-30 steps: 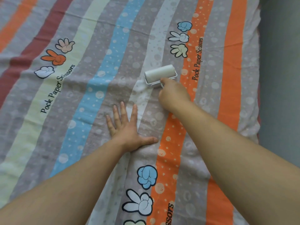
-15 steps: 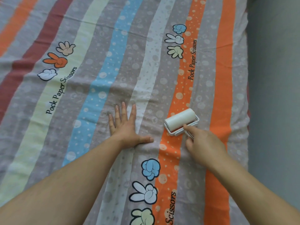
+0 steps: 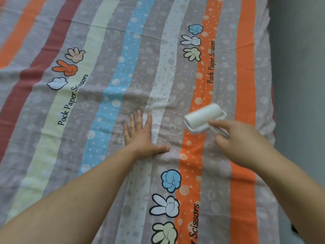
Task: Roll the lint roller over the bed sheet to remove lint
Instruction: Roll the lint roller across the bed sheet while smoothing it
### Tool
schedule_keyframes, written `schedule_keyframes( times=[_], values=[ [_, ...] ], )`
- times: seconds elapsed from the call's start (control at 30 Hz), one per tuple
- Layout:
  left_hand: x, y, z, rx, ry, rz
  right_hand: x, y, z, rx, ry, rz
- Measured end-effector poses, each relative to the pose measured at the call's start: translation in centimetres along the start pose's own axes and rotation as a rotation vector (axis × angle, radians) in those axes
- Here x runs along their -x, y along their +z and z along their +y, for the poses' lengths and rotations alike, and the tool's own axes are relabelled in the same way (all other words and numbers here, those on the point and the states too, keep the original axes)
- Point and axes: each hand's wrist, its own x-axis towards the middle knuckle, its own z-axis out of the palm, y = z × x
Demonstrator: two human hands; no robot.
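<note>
Right hand [image 3: 241,143] grips lint roller [image 3: 204,117]; left hand [image 3: 140,136] apparently presses bed sheet [image 3: 105,50].

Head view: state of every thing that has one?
roller: held by its handle, low over the sheet, blurred; contact cannot be told
right hand: grips the roller handle
left hand: flat, fingers spread, pressed on the sheet
sheet: spread out, lightly wrinkled by the left hand

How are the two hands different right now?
The left hand lies flat, fingers spread, on the bed sheet; the right hand curls round the handle of the lint roller. The left hand holds nothing; the right hand holds the tool. The left hand looks sharp; the right hand is blurred. Both are bare.
</note>
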Motion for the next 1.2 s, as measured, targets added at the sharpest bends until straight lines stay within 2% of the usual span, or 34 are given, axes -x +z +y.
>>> schedule_keyframes(
  times=[0.07,0.17,0.27,0.4,0.63,0.9,1.2],
  values=[
    [0.4,-0.3,-0.7,0.034,0.043,0.040,-3.3,1.3,-2.8,-0.090,-0.043,0.069],
    [1.0,-1.1,-2.3,0.005,0.108,0.085,-9.4,3.8,-7.0,-0.153,-0.075,0.081],
    [0.1,-2.9,-4.1,-0.123,0.091,0.126,-14.9,5.3,-10.2,-0.115,-0.104,0.117],
    [-1.4,-3.6,-7.5,-0.196,0.076,0.120,-18.1,7.1,-12.0,-0.091,-0.028,0.085],
    [-2.1,-2.1,-9.2,-0.151,0.176,0.140,-13.4,9.3,-10.3,-0.012,0.086,0.130],
    [-1.9,-3.1,-9.5,-0.161,0.208,0.027,-7.3,9.7,-8.8,0.052,0.244,0.063],
    [-2.0,-3.5,-9.4,-0.169,0.227,-0.011,-0.5,10.2,-5.3,0.072,0.371,-0.017]
  ],
)
